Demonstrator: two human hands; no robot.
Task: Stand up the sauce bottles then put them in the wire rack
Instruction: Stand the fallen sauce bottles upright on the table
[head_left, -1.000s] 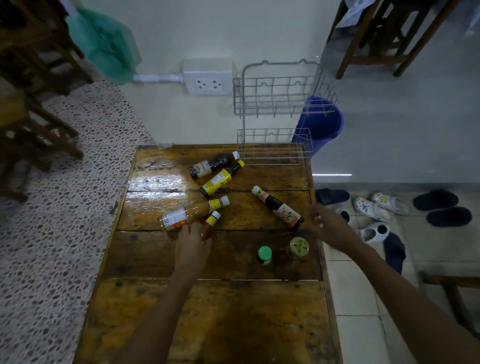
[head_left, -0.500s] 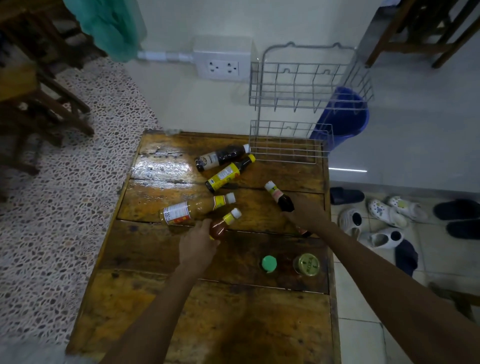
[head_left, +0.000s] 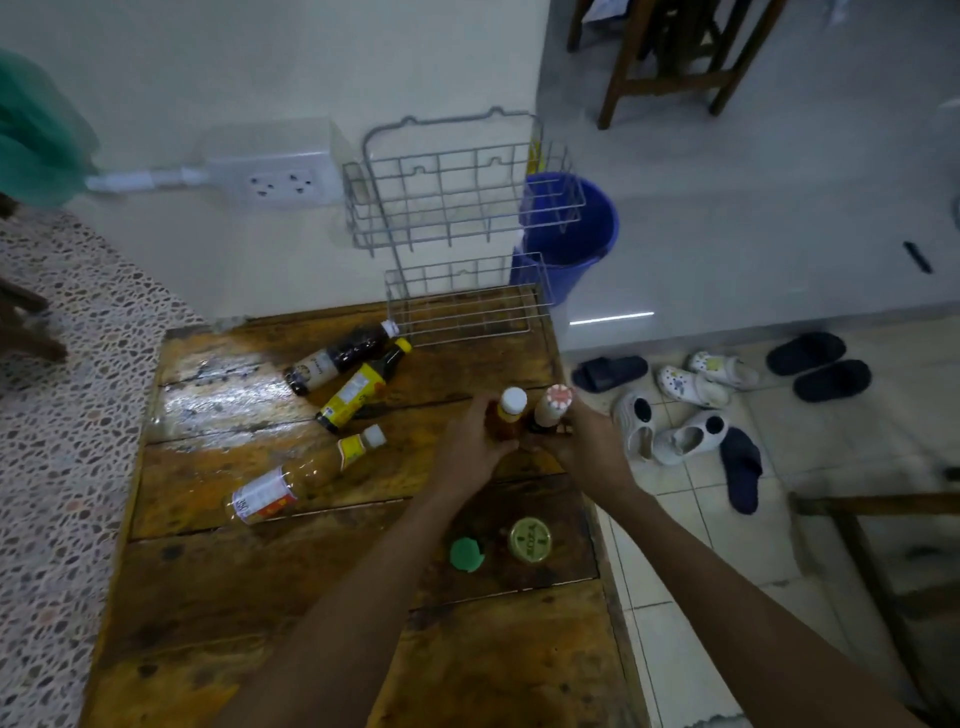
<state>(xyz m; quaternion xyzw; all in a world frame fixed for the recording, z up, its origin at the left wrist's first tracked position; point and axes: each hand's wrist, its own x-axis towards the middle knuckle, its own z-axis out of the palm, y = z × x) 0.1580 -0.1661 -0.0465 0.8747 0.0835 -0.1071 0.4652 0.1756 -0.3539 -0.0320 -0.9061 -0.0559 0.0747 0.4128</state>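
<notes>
Head view looks down on a wet wooden worktop (head_left: 249, 613) set against a pale wall. At its twelve-to-one o'clock corner stands the two-tier wire rack (head_left: 457, 218), both shelves bare, with a blue bucket (head_left: 576, 228) on the floor behind it. Sandals and clogs (head_left: 691, 410) lie scattered on the tiles at three o'clock.

Three bottles lie flat on the worktop. The clear orange-sauce bottle (head_left: 306, 475) at nine o'clock has a white cap and a red-and-white label, its print too blurred to read. The yellow-labelled bottle (head_left: 358, 387) and the dark bottle with a cream label (head_left: 337, 356) lie side by side at eleven o'clock, caps toward the rack; their writing is unreadable too.

Toward two o'clock, the left hand (head_left: 467, 447) grips a small amber bottle (head_left: 506, 421) upright, and the right hand (head_left: 587, 447) grips a dark bottle with a patterned cap (head_left: 550, 410) upright, the two touching.

Near five o'clock stand a gold-lidded jar (head_left: 530, 540), its lid lettering illegible, and a green-capped one (head_left: 466, 554).
</notes>
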